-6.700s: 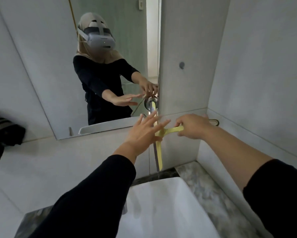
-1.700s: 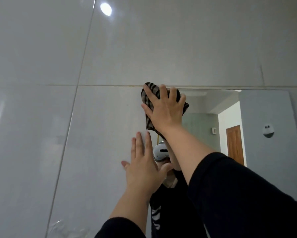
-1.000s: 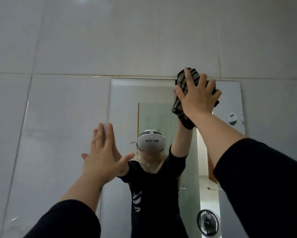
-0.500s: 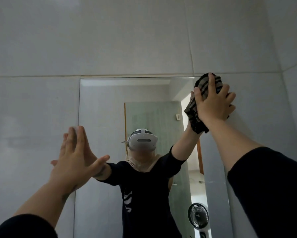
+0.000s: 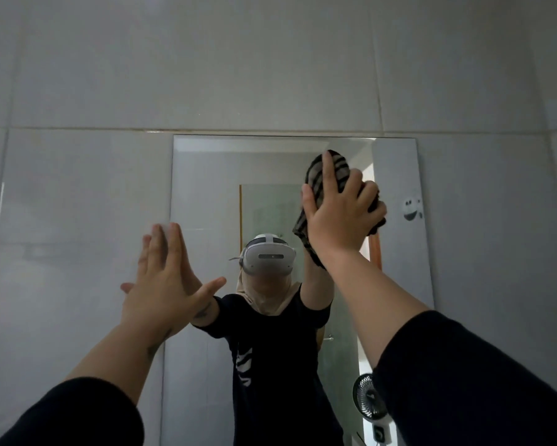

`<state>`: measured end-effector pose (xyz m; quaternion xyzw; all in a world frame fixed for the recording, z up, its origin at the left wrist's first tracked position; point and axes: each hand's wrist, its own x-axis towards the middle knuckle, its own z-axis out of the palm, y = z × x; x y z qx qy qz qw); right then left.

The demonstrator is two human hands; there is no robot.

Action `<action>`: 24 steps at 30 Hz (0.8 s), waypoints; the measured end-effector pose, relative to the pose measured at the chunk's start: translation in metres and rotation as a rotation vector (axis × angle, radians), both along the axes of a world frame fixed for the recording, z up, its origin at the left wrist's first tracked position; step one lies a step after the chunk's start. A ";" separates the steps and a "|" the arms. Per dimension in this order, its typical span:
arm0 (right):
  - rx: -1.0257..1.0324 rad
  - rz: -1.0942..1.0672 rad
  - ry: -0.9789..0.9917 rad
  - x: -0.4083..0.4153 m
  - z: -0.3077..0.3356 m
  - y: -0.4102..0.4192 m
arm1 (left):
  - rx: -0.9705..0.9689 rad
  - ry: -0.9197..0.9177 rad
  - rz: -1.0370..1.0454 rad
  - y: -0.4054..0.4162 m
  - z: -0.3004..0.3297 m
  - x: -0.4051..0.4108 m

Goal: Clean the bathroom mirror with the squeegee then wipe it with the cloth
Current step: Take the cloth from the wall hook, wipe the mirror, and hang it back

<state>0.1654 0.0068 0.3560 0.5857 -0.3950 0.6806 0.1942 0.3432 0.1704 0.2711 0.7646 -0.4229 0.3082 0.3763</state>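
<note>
Your right hand (image 5: 338,217) presses the striped cloth (image 5: 327,175) flat against the upper right of the mirror (image 5: 206,175), fingers spread over it; it looks soft and light, so keep it bunched under your palm. Your left hand (image 5: 164,284) rests open-fingered at the mirror's left edge. Nothing blocks the glass.

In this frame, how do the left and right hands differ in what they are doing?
The right hand presses a striped cloth onto the mirror; the left hand is empty. The right sits high on the glass, the left lower, at its left edge. Both are open-palmed with fingers up.
</note>
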 end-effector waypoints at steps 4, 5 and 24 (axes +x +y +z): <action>-0.073 0.040 0.095 0.038 0.003 0.030 | -0.044 0.013 -0.047 0.004 0.000 -0.002; -0.089 0.042 0.123 0.048 0.003 0.037 | -0.082 0.001 -0.053 0.006 -0.004 -0.001; -0.389 0.069 0.567 0.123 -0.069 0.088 | -0.039 0.166 -0.045 0.024 -0.064 0.023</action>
